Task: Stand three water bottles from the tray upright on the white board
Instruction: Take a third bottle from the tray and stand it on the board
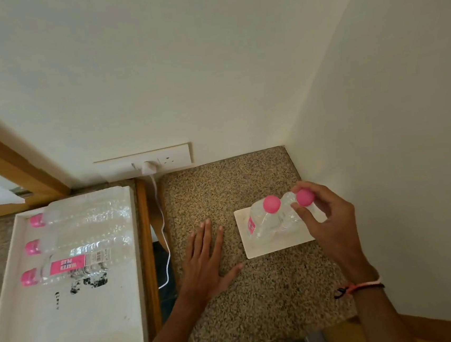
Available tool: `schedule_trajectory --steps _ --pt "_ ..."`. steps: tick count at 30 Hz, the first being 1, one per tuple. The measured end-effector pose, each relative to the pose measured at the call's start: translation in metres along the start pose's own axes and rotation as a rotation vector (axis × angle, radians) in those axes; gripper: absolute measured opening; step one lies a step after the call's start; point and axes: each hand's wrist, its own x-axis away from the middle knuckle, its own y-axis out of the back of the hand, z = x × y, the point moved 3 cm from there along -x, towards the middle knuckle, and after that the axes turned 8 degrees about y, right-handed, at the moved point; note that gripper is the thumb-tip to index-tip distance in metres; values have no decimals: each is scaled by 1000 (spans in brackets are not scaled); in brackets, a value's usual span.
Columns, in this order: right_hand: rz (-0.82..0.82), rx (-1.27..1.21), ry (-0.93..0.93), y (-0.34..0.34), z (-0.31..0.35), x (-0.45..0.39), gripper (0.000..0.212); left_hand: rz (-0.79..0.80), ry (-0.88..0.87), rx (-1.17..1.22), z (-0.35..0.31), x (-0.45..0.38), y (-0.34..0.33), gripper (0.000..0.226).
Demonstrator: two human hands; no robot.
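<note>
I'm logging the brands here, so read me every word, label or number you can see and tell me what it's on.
"WATER PLUS", upside down in this view: pink label of the nearest bottle in the tray.
Barcode and small print beside it: too small to read.
Pink label on the left upright bottle: unreadable.
Black marks on the tray floor: illegible.

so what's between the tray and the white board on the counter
In the head view, between the tray and the white board lie a wooden divider strip, a white cable hanging in the gap, bare speckled counter, and the left hand resting flat there.
</note>
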Motion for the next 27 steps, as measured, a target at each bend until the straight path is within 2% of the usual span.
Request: schedule_trajectory --steps 3,6,12,15,18,22,24,27 --pt "12 21 -34 3 12 1 47 -24 -6 30 -1 4 17 100" --pt "-69 50 -36 5 38 3 49 -102 -21 61 7 16 48 101" --pt "-301 140 169 -20 119 9 42 -299 -25 98 59 59 126 98" --pt "-292 93 257 -67 160 20 31 -410 11 103 105 93 159 94" --pt "-116 19 326 -140 192 42 25 -462 100 98 168 130 180 94" --pt "332 6 368 -259 222 78 30 -416 259 73 258 174 180 95" --pt "557 82 365 -319 232 87 39 -345 307 42 296 192 172 98" --pt "730 338 448 -391 231 86 51 -248 309 30 329 207 156 100"
